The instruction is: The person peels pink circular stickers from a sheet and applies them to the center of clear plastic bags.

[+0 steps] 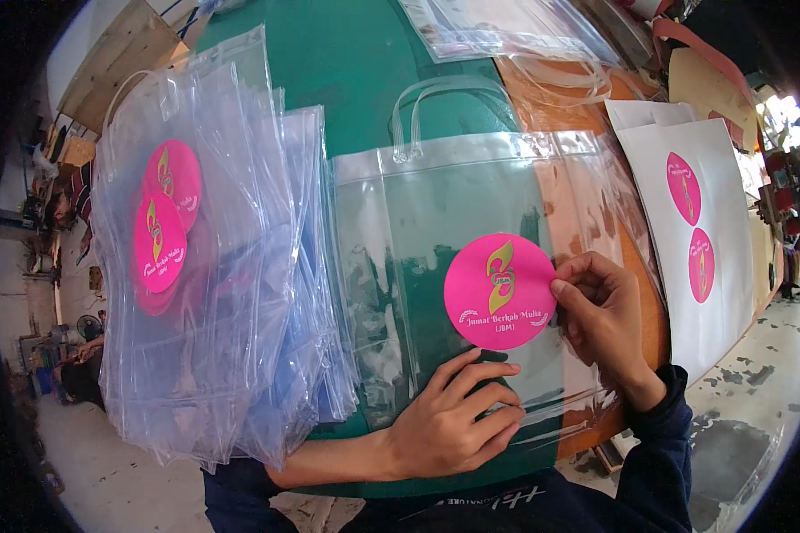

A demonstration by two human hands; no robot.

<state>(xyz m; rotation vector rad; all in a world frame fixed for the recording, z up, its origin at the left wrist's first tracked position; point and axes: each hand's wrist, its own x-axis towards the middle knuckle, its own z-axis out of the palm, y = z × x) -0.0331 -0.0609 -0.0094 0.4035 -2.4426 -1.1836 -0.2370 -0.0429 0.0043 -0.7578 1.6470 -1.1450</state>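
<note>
Dark cloth of my shirt [391,513] is filling the lower edge, and just beyond it my left hand [458,422] is resting over the clear plastic bag [364,222], its fingers loosely bent and holding nothing that I can see. Its index fingertip is reaching right up to the lower edge of the round pink sticker [500,291]. My right hand [598,306] is pinching that sticker by its right edge, thumb on top. The sticker is facing up over the middle of the bag; whether it is already adhering there, I cannot tell. Beneath, the bag is spreading across the green tabletop [347,71] and orange-brown wood [587,440], its looped handle [449,82] pointing away from me. On my left, a pile of clear bags [231,355] is lying, with overlapping pink discs [157,249] showing on it. On my right, a white sheet [693,342] is carrying two more discs [700,266]. Beyond the bag, more clear plastic [507,27] is lying on the table.
</note>
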